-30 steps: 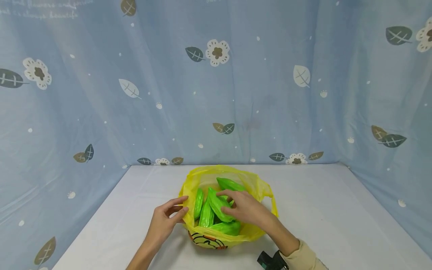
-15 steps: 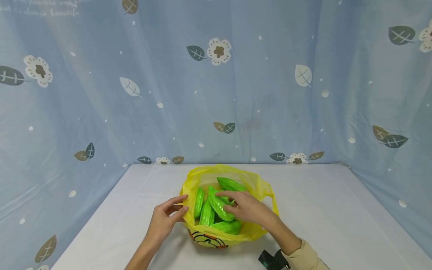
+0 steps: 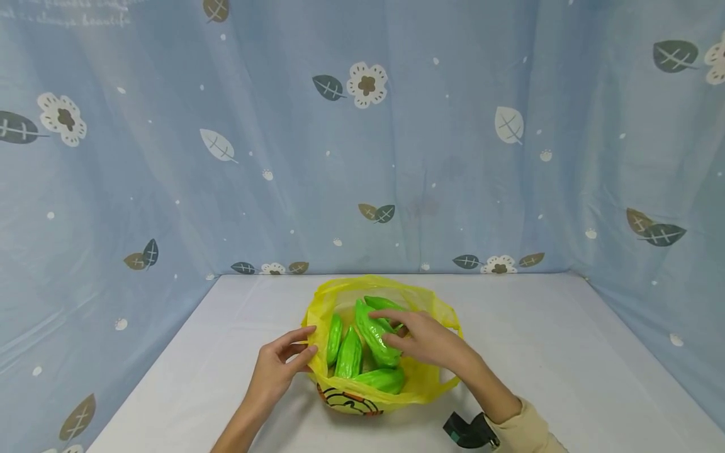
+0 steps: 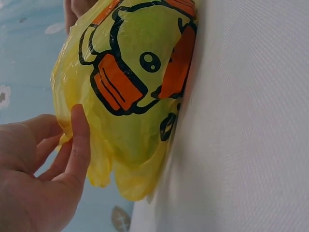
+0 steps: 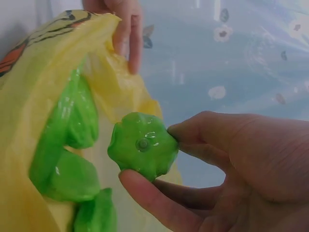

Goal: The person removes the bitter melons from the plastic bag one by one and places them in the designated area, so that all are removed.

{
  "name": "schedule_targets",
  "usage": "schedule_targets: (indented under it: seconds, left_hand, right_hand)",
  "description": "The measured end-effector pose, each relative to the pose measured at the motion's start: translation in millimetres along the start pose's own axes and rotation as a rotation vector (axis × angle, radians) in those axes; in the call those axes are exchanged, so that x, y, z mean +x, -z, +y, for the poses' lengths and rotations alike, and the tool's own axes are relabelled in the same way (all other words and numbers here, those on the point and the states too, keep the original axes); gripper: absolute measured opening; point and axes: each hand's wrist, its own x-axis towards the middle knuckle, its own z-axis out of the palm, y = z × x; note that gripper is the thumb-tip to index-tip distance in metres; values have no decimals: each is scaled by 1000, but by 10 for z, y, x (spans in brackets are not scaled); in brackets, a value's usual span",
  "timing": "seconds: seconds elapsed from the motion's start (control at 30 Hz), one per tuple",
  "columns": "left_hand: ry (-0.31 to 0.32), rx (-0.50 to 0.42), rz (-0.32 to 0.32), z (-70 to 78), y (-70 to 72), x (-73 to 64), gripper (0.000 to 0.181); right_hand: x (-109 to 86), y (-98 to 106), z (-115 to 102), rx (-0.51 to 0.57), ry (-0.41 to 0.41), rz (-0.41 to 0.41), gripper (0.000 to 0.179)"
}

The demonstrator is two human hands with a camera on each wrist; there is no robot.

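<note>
A yellow plastic bag [image 3: 345, 402] with a cartoon print stands open-topped on the table. My left hand [image 3: 275, 368] pinches the left side of its rim between thumb and fingers, as the left wrist view shows of the bag [image 4: 128, 135]. Over the mouth, my right hand [image 3: 427, 340] grips a shiny green bitter melon [image 3: 375, 333] by its thick end, the pointed end tilted away. In the right wrist view that bitter melon's [image 5: 143, 145] round stem end faces the camera. Several more bitter melons lie inside, one [image 3: 349, 355] near the left hand and another [image 3: 382, 380] at the front.
White cloth covers the table [image 3: 544, 352]. A blue curtain [image 3: 430, 138] with leaf and flower prints rises behind it and along both sides. The bag's right handle loop [image 3: 450, 371] hangs beneath the right forearm. A black device [image 3: 471, 431] is strapped at the right wrist.
My right hand has drawn the gripped bitter melon up and slightly to the right, off the others in the bag. The left hand has stayed put on the rim.
</note>
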Motion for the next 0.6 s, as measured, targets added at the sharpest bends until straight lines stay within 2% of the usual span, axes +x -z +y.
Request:
schedule_targets:
  seconds: [0.43,0.6]
  left_hand:
    - [48,-68,-4,25,-17,-9,42]
    - [88,-45,-16,29,-32,-22,49]
  right_hand:
    - [-223,411,78,-26,77,87,45]
    - [-300,549,131,2,79,104,47]
